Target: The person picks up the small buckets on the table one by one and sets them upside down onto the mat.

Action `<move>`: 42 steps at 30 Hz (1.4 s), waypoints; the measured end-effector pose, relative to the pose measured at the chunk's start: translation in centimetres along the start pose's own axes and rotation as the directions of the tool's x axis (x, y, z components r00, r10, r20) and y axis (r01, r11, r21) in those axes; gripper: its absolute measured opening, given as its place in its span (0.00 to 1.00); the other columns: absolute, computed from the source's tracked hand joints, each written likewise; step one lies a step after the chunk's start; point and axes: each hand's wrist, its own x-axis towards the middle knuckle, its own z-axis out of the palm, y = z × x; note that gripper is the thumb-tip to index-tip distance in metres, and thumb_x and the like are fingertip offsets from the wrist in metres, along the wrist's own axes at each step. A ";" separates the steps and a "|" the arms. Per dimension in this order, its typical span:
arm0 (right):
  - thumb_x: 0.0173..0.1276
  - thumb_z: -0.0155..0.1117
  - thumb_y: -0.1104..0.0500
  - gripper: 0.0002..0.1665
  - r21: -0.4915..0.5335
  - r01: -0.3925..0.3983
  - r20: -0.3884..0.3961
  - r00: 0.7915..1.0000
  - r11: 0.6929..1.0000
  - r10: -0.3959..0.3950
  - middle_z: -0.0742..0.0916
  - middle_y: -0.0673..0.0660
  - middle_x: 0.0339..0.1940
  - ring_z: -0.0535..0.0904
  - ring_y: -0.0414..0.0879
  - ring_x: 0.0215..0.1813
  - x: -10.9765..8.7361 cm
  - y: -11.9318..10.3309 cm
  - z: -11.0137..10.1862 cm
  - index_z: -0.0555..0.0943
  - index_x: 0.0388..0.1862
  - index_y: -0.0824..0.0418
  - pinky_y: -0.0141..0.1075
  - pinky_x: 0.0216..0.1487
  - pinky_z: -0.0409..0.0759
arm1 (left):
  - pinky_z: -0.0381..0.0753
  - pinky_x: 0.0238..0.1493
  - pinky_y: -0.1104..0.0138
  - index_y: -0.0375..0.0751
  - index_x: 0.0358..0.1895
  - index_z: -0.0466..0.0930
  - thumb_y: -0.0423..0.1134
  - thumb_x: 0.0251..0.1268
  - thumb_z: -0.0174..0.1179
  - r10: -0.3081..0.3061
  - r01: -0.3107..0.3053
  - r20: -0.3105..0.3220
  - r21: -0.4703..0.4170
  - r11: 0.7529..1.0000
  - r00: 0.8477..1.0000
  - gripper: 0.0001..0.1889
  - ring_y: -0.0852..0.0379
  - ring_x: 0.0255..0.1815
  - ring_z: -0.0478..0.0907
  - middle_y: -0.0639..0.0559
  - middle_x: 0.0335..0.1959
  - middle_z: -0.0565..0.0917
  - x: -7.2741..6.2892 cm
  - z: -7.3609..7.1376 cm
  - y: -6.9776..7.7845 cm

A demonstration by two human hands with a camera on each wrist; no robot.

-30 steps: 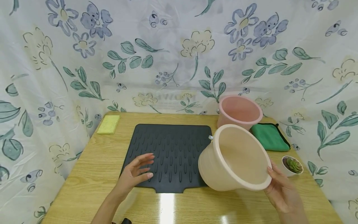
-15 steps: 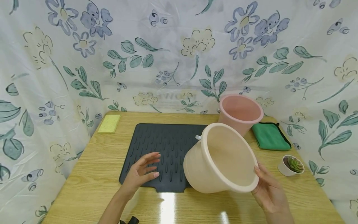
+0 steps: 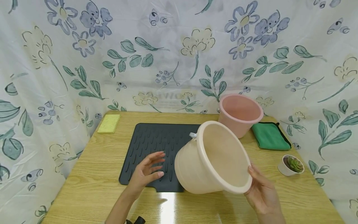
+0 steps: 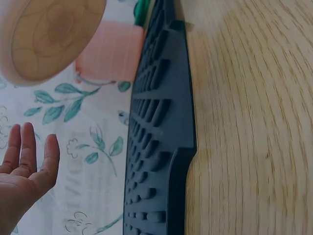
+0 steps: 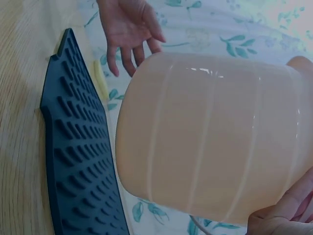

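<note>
My right hand [image 3: 261,193] grips the rim of a cream plastic bucket [image 3: 193,168], thumb over the edge at its right side. The bucket is tilted, its mouth facing right and toward me, and it is held up over the right part of a dark ribbed mat [image 3: 151,140]. In the right wrist view the bucket's smooth side [image 5: 205,137] fills the middle, clear of the mat. My left hand [image 3: 146,171] hovers over the mat left of the bucket, fingers loosely bent, with nothing in it. The left wrist view shows the bucket's round base [image 4: 54,34] beyond those fingers.
A pink bucket [image 3: 240,107] stands at the back right, beside a folded green cloth [image 3: 270,136]. A small potted succulent [image 3: 291,165] sits at the right, and a yellow sponge cloth [image 3: 109,123] lies back left. A floral curtain [image 3: 167,62] closes off the table's back and sides.
My right hand has carried the cream bucket leftward, from the mat's right edge to over its right part. My left hand has drifted a little right, toward the bucket.
</note>
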 end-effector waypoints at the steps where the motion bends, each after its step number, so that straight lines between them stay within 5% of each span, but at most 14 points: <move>1: 0.81 0.17 0.63 0.33 -0.002 -0.001 -0.007 1.000 1.000 0.001 0.76 0.62 0.68 0.73 0.53 0.68 0.0 0.1 0.0 0.67 0.73 0.66 0.44 0.70 0.72 | 0.75 0.64 0.61 0.34 0.72 0.62 0.26 0.67 0.59 0.006 -0.006 0.003 -0.001 1.000 1.000 0.31 0.53 0.67 0.71 0.40 0.70 0.69 0.0 0.1 0.0; 11: 0.82 0.17 0.62 0.33 0.058 -0.040 0.014 0.999 0.997 0.040 0.74 0.61 0.71 0.70 0.52 0.72 0.5 1.9 0.5 0.68 0.73 0.66 0.42 0.74 0.66 | 0.75 0.64 0.62 0.34 0.75 0.57 0.28 0.70 0.55 0.072 -0.071 0.009 -0.099 0.993 0.997 0.31 0.52 0.68 0.69 0.35 0.74 0.63 0.4 1.3 -0.7; 17: 0.82 0.17 0.61 0.34 0.093 -0.041 0.018 0.999 0.995 0.040 0.74 0.61 0.71 0.69 0.51 0.72 0.8 2.9 0.5 0.67 0.73 0.66 0.40 0.74 0.65 | 0.80 0.58 0.61 0.33 0.75 0.56 0.31 0.72 0.54 0.114 -0.105 0.034 -0.201 0.974 0.993 0.31 0.55 0.63 0.71 0.44 0.73 0.65 0.5 1.6 -0.9; 23: 0.82 0.17 0.61 0.33 0.124 -0.036 0.022 0.999 0.992 0.034 0.72 0.61 0.72 0.69 0.52 0.72 0.8 3.6 0.4 0.64 0.75 0.65 0.41 0.74 0.65 | 0.76 0.61 0.59 0.33 0.75 0.55 0.35 0.74 0.51 0.133 -0.122 0.033 -0.215 0.969 0.991 0.31 0.55 0.63 0.71 0.48 0.67 0.71 0.3 1.8 -1.2; 28: 0.82 0.18 0.61 0.32 0.157 -0.025 0.017 1.000 0.987 0.023 0.74 0.62 0.70 0.70 0.52 0.71 0.8 4.2 0.3 0.64 0.75 0.65 0.40 0.74 0.65 | 0.75 0.62 0.60 0.38 0.78 0.47 0.41 0.75 0.47 0.144 -0.132 0.034 -0.242 0.961 0.989 0.33 0.54 0.66 0.68 0.48 0.71 0.66 0.0 2.4 -1.5; 32: 0.82 0.20 0.61 0.31 0.182 -0.015 0.006 1.000 0.983 0.014 0.76 0.62 0.66 0.73 0.51 0.68 0.9 4.8 0.4 0.66 0.72 0.67 0.38 0.72 0.68 | 0.73 0.63 0.59 0.46 0.80 0.39 0.45 0.75 0.43 0.172 -0.147 0.047 -0.329 0.933 0.984 0.36 0.54 0.68 0.64 0.51 0.74 0.59 -0.1 3.1 -1.5; 38: 0.83 0.20 0.60 0.32 0.202 -0.027 0.012 1.000 0.979 0.025 0.76 0.61 0.67 0.72 0.51 0.69 1.0 5.6 0.6 0.65 0.74 0.64 0.36 0.73 0.66 | 0.73 0.62 0.59 0.54 0.80 0.31 0.52 0.77 0.42 0.236 -0.179 0.059 -0.481 0.858 0.970 0.38 0.56 0.69 0.62 0.53 0.75 0.55 -0.2 4.0 -1.4; 42: 0.83 0.19 0.59 0.32 0.207 -0.030 0.038 0.999 0.978 0.023 0.75 0.61 0.69 0.72 0.51 0.70 1.1 6.0 0.6 0.63 0.76 0.63 0.37 0.73 0.67 | 0.70 0.65 0.61 0.57 0.80 0.30 0.54 0.76 0.43 0.248 -0.196 0.036 -0.508 0.839 0.968 0.39 0.58 0.71 0.59 0.55 0.77 0.52 -0.4 4.5 -0.9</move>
